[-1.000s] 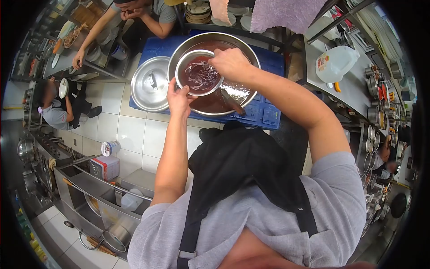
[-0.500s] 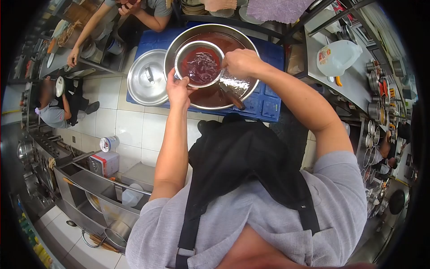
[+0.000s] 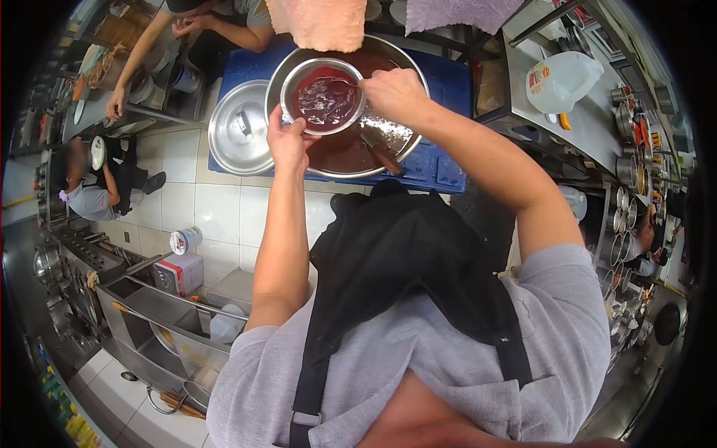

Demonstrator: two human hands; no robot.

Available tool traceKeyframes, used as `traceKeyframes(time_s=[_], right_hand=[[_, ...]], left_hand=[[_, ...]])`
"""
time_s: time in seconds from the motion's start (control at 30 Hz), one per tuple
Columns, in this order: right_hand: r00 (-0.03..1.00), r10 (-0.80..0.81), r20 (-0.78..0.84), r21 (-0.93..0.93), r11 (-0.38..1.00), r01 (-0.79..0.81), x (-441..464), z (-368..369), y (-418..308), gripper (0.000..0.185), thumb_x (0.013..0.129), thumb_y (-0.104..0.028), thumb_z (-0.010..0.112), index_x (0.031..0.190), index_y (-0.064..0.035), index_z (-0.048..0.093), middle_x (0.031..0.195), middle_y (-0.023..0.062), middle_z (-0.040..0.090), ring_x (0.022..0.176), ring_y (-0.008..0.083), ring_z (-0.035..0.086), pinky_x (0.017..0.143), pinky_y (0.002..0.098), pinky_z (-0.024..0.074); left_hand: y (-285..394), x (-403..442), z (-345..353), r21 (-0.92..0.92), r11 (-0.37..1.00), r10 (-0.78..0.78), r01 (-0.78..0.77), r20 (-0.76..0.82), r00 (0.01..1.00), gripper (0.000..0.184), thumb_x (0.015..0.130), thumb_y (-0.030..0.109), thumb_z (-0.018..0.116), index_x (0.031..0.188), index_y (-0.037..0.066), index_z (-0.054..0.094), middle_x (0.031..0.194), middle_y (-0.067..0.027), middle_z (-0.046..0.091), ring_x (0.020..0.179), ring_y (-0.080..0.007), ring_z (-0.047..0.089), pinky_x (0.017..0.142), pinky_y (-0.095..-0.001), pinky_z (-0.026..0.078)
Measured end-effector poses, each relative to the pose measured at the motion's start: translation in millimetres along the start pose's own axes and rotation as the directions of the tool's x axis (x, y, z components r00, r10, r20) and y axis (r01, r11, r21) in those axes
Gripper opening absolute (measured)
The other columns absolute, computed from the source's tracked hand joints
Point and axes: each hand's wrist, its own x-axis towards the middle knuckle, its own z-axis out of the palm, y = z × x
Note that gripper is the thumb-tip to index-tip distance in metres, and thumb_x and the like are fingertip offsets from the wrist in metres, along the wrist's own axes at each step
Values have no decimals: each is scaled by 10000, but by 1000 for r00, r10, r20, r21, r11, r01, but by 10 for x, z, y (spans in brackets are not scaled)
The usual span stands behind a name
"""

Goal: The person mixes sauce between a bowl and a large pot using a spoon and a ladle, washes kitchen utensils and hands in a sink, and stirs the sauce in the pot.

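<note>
My left hand (image 3: 289, 142) grips the near left side of a metal bowl (image 3: 287, 104), with its thumb at the rim. Dark red liquid (image 3: 321, 97) in the bowl is swirled with light streaks. At the bowl's right edge my right hand (image 3: 396, 93) is closed around a thin metal utensil, perhaps a spoon, whose end dips into the liquid. Beneath the bowl stands a wide steel pot (image 3: 423, 82) of brownish-red liquid. A tool with a wooden handle (image 3: 387, 159) rests in this pot, its handle against the near rim.
A steel lid (image 3: 237, 145) lies left of the pot on the blue surface (image 3: 448, 86). Peach and purple cloths (image 3: 317, 22) hang at the far side. A plastic jug (image 3: 564, 82) sits on the right counter. Co-workers (image 3: 216, 30) are at far left, left and right.
The red liquid's streaks have shifted, and my right hand has moved slightly along the bowl's edge. The view has tilted a little, bringing the peach cloth lower over the pot's far rim.
</note>
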Motion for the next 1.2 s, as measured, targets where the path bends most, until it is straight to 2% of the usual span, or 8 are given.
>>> traceKeyframes(time_s=[0.13,0.17,0.33,0.57,0.8,0.83,0.93,1.2], right_hand=[[996,-65,65,23,998,63,-178,-166,-53,148,782,-121,602,798,-80,743,820,146,722,765,315,719,617,421,568],[983,-35,178,58,998,25,-203,-219,-97,154,771,-108,605,836,-83,743,847,157,721,810,326,715,673,432,566],[961,24,277,243,966,-94,-231,-255,-332,223,782,-100,597,959,-110,731,923,177,717,918,344,696,800,463,538],[999,40,-22,129,991,-37,-61,212,-208,175,815,-149,576,856,-88,735,861,151,720,782,317,722,626,441,568],[994,-63,93,115,992,52,-392,36,-162,155,796,-131,581,837,-76,720,849,163,715,806,337,713,677,439,567],[972,-22,234,134,991,-10,-389,-23,-224,186,783,-124,584,897,-78,722,864,175,713,834,353,707,712,454,559],[969,19,246,261,962,-85,-373,-4,-387,233,784,-122,580,965,-93,725,883,184,713,856,357,704,733,469,551],[997,71,3,162,984,-71,-98,222,-325,175,824,-144,566,891,-89,718,856,159,714,820,341,712,693,453,561]], left_hand=[[-25,44,-31,41,999,8,-9,38,999,632,883,-82,514,1467,13,290,935,-156,632,634,-226,668,511,-333,593],[-48,52,-48,40,999,8,-9,37,999,632,883,-82,514,1467,13,290,935,-156,632,634,-226,668,511,-333,593],[-85,-5,-77,32,999,-26,24,57,998,644,876,-77,527,1467,18,291,909,-147,621,634,-225,669,525,-332,596],[-196,-48,-134,49,998,-51,50,28,998,615,887,-74,519,1457,25,312,932,-147,648,657,-234,683,541,-357,603],[-160,-35,-210,84,996,-31,28,34,999,627,884,-67,534,1460,12,301,920,-143,641,616,-215,656,541,-359,602],[-157,-35,-209,82,996,-30,28,31,999,629,883,-67,534,1462,12,299,917,-144,641,619,-217,659,541,-359,602],[-122,-55,-205,76,997,-30,28,34,999,631,883,-67,534,1463,13,296,909,-147,641,620,-222,662,539,-359,601],[-83,-49,-208,79,996,-45,42,39,998,645,885,-77,521,1476,18,281,909,-149,602,619,-208,649,513,-310,581]])
